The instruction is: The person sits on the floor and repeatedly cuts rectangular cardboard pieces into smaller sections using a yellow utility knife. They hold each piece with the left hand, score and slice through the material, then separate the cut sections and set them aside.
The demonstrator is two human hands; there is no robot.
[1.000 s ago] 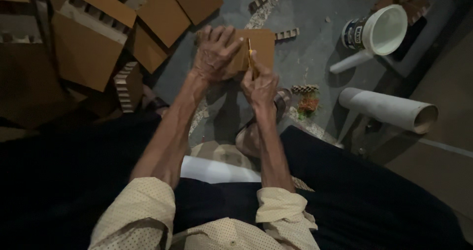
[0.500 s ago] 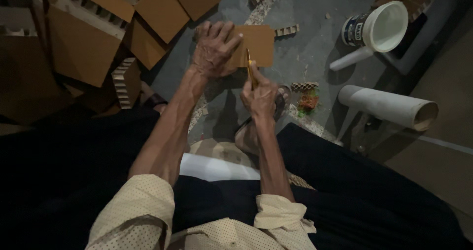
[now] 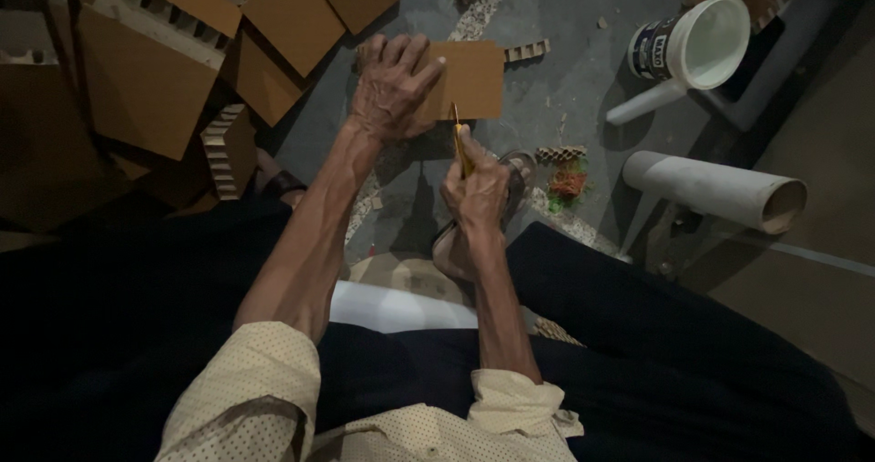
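I look down on a grey concrete floor (image 3: pixel 583 70), dim and scattered with small scraps. To the upper left lies a heap of brown cardboard pieces (image 3: pixel 155 88), some flat, some showing their corrugated edges. At upper right a white plastic bucket (image 3: pixel 702 43) lies tipped on its side with its mouth toward me, and below it a pale cardboard tube (image 3: pixel 711 189) rests on the floor, well apart from the hands. A small tangle of reddish and green scraps (image 3: pixel 567 181) sits between the tube and the right hand. My dark trousers fill the bottom of the view, with cream dotted sleeves (image 3: pixel 246 389) rolled back at the elbows.

The left hand (image 3: pixel 392 84) reaches forward with the arm nearly straight, palm down, fingers spread and pressed flat on a brown cardboard sheet (image 3: pixel 474 79) that lies on the floor just ahead of my knees. It pins the sheet rather than gripping it, covering its left part.

The right hand (image 3: pixel 478 189) is drawn in closer to my body, curled into a fist around a thin yellow tool (image 3: pixel 458 138) held upright, its tip touching the near edge of the sheet just beside the left hand. I cannot tell what kind of blade or point it has. Beneath that hand I see a sandal (image 3: pixel 519 175) on the floor.
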